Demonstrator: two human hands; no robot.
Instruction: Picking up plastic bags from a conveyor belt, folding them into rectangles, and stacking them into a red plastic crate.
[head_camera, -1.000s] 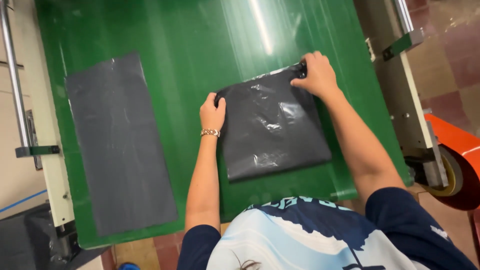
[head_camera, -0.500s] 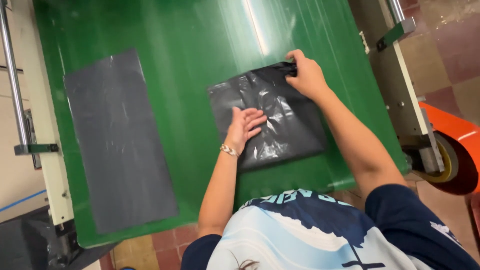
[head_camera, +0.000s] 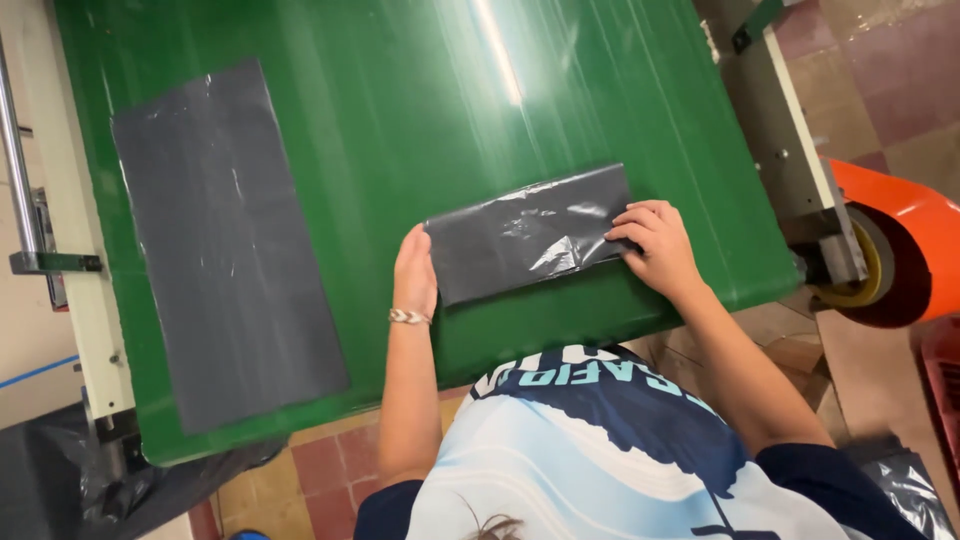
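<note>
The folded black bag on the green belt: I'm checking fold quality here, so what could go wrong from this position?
The folded black bag is crinkled and glossy, so it may spring open if either the left hand or the right hand lifts. It lies askew near the green belt's front edge, so it could slide off. Its edges may not line up.

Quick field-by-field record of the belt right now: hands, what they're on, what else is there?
surface: green belt
left hand: flat against the left edge of the folded bag
right hand: fingers pressing on the bag's right end
folded bag: dark plastic, narrow strip, lying flat near the belt's near edge
flat sheet: dark plastic, unfolded, on the belt's left side, apart from both hands
orange roll: off the belt, to the right
</note>
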